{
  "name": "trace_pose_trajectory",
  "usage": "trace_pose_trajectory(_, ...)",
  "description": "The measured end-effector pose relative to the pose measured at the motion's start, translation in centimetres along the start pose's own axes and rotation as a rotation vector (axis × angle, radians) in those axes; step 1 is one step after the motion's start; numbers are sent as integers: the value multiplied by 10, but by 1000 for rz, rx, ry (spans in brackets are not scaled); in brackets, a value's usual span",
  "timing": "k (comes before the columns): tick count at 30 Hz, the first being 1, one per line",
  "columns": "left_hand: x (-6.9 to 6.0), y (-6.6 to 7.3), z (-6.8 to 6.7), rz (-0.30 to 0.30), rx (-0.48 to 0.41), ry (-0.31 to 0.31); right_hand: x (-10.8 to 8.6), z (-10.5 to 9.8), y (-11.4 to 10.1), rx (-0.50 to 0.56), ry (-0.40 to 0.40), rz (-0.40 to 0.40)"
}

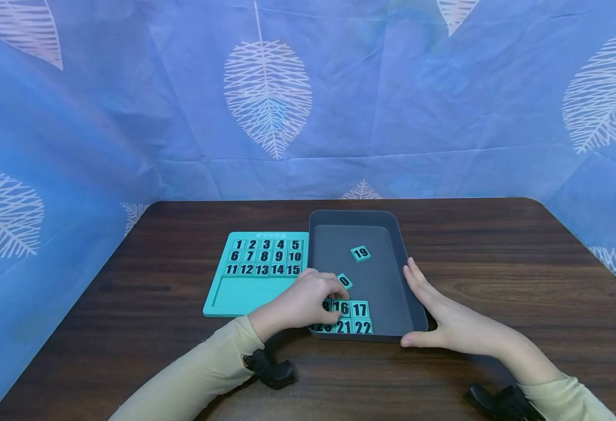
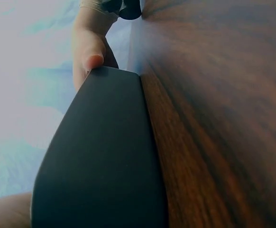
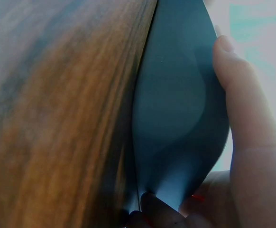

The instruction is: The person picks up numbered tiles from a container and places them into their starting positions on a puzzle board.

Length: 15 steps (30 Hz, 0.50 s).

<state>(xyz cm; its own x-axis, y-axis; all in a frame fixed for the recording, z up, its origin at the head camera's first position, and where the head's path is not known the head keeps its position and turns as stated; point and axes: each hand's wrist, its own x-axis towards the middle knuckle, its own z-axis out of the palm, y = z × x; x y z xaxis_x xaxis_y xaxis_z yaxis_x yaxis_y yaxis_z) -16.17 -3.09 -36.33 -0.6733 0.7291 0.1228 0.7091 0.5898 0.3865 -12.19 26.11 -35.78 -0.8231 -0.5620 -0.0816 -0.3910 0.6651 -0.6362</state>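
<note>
A dark grey tray [image 1: 360, 240] lies on the table, overlapping the right part of a turquoise number board [image 1: 255, 297]. My left hand [image 1: 308, 297] reaches over the tray's near left corner. Its thumb and fingers pinch around a number tile [image 1: 326, 305], whose figure is partly covered. Beside it are tiles 16 [image 1: 342, 309] and 17 [image 1: 359, 309], with 21 [image 1: 343, 327] and 22 [image 1: 363, 327] nearer the front wall. My right hand [image 1: 445, 318] rests against the tray's near right corner, fingers straight along the side wall, thumb [image 3: 242, 95] by the front.
Tile 19 [image 1: 361, 253] lies askew farther back in the tray, and another loose tile [image 1: 345, 281] sits by the left fingers. Rows 1 to 15 fill the board's upper part. A blue leaf-print cloth [image 1: 339, 117] hangs behind the brown table [image 1: 497, 263].
</note>
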Motion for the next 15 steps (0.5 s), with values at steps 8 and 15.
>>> trace_pose_trajectory(8, 0, -2, 1, 7, 7, -9, 0, 0, 0, 7, -4, -6)
trace_pose_trajectory(15, 0, 2, 2, -27, 77, -12, -1, 0, -1, 0, -2, -10)
